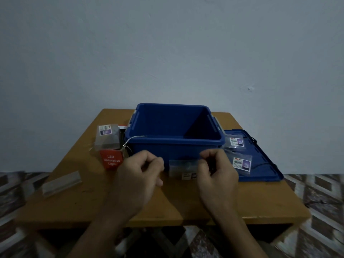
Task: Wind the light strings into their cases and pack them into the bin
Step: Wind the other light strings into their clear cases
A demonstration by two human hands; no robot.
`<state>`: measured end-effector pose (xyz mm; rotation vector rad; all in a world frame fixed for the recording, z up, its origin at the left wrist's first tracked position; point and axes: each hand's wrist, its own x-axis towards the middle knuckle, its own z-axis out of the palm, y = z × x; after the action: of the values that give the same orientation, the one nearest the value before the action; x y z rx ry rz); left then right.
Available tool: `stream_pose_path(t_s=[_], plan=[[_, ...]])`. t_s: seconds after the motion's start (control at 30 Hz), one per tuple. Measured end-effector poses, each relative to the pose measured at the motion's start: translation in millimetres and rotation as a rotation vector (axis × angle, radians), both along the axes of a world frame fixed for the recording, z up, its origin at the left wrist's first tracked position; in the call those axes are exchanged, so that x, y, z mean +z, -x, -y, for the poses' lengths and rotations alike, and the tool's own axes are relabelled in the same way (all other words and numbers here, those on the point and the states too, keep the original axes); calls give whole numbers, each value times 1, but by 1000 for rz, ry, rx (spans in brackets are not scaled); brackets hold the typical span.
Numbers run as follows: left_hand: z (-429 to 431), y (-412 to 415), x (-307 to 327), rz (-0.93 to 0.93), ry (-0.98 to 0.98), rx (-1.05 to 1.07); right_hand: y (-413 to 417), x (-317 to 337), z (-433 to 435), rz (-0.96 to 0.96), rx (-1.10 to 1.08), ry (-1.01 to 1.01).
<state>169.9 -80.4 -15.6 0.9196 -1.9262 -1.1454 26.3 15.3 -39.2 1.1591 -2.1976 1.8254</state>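
1. The right hand [216, 170] has its fingers curled and pinches the upper right edge of a clear case [183, 167]. The case sits in the lower middle of the frame, just in front of the blue bin [175, 139].
2. The left hand [141, 170] is curled too, just left of the case; I cannot tell whether it holds anything (the picture is dim and soft).
3. To do this step well, I judge: steady the case with both hands and feed the string in as loose, even loops, never kinking the thin wire.
4. One light string [130, 139] trails over the bin's left rim toward a red case [111, 161], left of centre.
5. The wooden surface [167, 202] also carries the bin's lid [264, 164] at right, with two labelled cases on it. Above is a plain wall [167, 53], and at the lower sides a patterned floor [320, 192].
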Motion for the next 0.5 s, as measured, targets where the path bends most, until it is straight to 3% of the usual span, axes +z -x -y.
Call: stream_pose_path(t_s=[0.13,0.3,0.5], plan=[[12,-25,30,-14,109,62,-7,29,19,-403,105,-77],[44,-48,36,-47,233,163,-15,65,60,-687,195,-297],[66,-41,23,307,41,100,-26,75,105,-787,347,-694]])
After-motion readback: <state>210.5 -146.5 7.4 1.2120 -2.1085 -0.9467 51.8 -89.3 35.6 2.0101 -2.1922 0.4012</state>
